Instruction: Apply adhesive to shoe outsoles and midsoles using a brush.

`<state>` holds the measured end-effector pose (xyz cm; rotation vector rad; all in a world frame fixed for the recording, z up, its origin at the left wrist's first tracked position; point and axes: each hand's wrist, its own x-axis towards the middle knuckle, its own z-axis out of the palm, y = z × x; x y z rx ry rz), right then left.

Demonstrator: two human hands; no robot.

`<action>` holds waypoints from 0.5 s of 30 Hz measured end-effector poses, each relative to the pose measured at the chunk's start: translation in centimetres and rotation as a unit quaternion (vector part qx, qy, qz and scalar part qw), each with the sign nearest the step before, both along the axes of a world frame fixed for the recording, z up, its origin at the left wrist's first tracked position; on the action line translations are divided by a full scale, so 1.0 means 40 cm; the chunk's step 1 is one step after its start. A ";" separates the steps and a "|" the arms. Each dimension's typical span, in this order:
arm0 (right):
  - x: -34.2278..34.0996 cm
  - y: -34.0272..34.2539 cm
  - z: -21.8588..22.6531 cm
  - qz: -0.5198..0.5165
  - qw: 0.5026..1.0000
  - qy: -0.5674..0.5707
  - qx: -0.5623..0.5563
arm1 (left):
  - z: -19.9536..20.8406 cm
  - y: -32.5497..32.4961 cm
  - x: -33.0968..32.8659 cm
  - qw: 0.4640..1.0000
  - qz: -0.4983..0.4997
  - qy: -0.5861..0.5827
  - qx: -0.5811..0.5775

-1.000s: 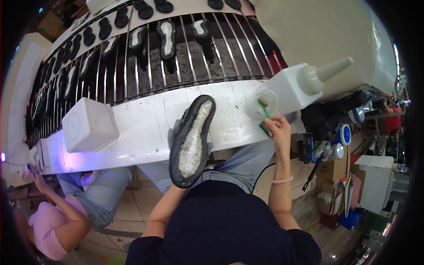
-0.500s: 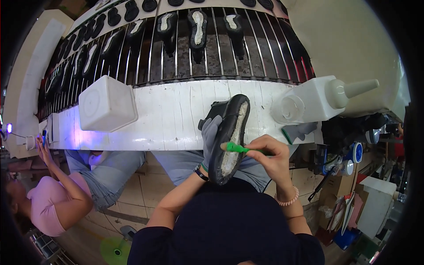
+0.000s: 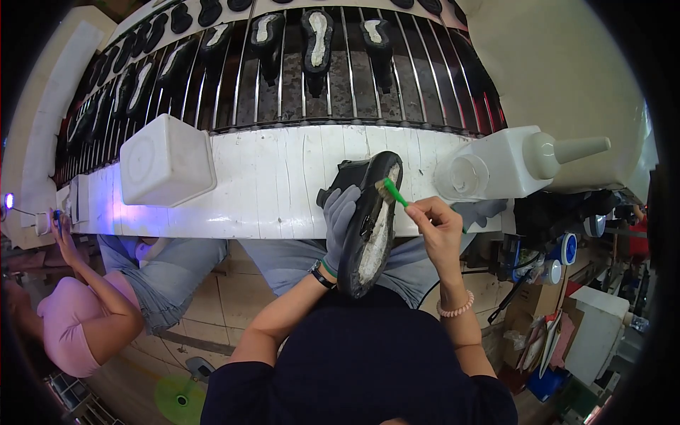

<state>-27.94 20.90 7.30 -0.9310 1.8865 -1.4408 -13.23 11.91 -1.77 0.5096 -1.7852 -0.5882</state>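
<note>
A black shoe [image 3: 359, 230], its underside turned up and showing a whitish strip along the middle, is tilted over the front edge of the white bench. Wrapped round its left side is my left hand [image 3: 341, 219] in a grey glove, closed on it. My bare right hand [image 3: 435, 219] pinches a small green-handled brush [image 3: 394, 193]. The bristles touch the far part of the sole near its edge. A glass jar [image 3: 468, 177] stands beyond my right hand, beside a white squeeze bottle [image 3: 523, 161] with a long nozzle.
Behind the white bench [image 3: 283, 180] runs a rack of metal rods [image 3: 281, 99] bearing several upturned black shoes. A white plastic container [image 3: 166, 161] stands left on the bench; a grey glove [image 3: 482, 212] lies at right. Another person [image 3: 92, 319] sits at my left.
My right hand has moved the brush from the middle of the sole to its far part, and the hand has turned more upright. My left hand keeps its hold on the shoe.
</note>
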 end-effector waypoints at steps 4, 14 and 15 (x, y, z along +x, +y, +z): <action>-0.046 -0.046 -0.045 -0.041 0.995 0.087 0.014 | 0.008 0.003 0.004 1.000 -0.011 -0.010 0.014; -0.107 -0.076 -0.043 -0.056 0.980 0.182 0.062 | 0.025 -0.005 0.002 0.999 -0.004 -0.044 0.012; -0.098 -0.069 -0.032 -0.033 0.988 0.145 0.052 | 0.035 -0.007 0.000 0.999 -0.004 -0.034 0.008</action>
